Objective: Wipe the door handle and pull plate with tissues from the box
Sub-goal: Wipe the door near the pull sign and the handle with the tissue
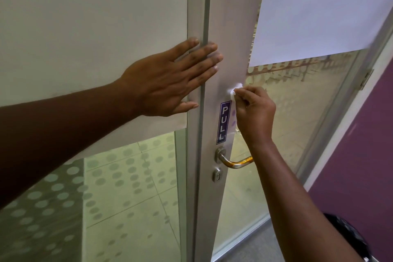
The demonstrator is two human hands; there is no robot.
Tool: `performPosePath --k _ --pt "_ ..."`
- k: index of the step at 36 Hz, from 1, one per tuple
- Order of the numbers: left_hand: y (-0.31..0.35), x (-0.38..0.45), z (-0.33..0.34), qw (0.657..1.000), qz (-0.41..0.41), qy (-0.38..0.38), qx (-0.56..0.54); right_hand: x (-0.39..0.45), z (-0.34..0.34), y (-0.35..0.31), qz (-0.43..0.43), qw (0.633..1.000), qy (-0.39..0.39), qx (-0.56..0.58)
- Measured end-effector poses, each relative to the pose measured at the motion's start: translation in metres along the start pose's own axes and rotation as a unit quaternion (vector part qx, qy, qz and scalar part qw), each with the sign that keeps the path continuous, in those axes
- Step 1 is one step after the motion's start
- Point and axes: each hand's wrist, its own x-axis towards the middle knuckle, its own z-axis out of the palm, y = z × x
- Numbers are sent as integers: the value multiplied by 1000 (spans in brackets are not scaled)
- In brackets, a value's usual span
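A purple PULL plate (224,122) runs vertically on the grey door frame (225,27). Just above its top end, my right hand (254,114) presses a crumpled white tissue (235,91) against the frame, fingers closed around it. Below the plate, the metal lever handle (232,160) sticks out to the right, partly hidden behind my right forearm. A round keyhole (217,174) sits under it. My left hand (168,80) lies flat with fingers spread across the gap between the left panel and the door, holding nothing. No tissue box is in view.
Frosted dotted glass (127,187) fills the lower left panel. White paper sheets (319,10) cover the upper glass on both sides. A purple wall (361,166) stands at the right, with a dark round object (348,238) at the bottom right.
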Motion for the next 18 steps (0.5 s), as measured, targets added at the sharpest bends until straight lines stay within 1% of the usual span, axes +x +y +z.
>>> performPosePath --k 9,13,15,18 --pt "0 0 2 1000 0 10 -13 -20 5 10 7 1000 6 4" --pt "-1 0 0 1000 0 6 -14 -26 4 14 19 999 -27 -11" --pt "0 0 -2 1000 0 5 -15 -26 0 18 44 998 -48 -8" --pt "-1 -1 -4 1000 -7 2 -17 -19 -7 23 132 988 -56 49"
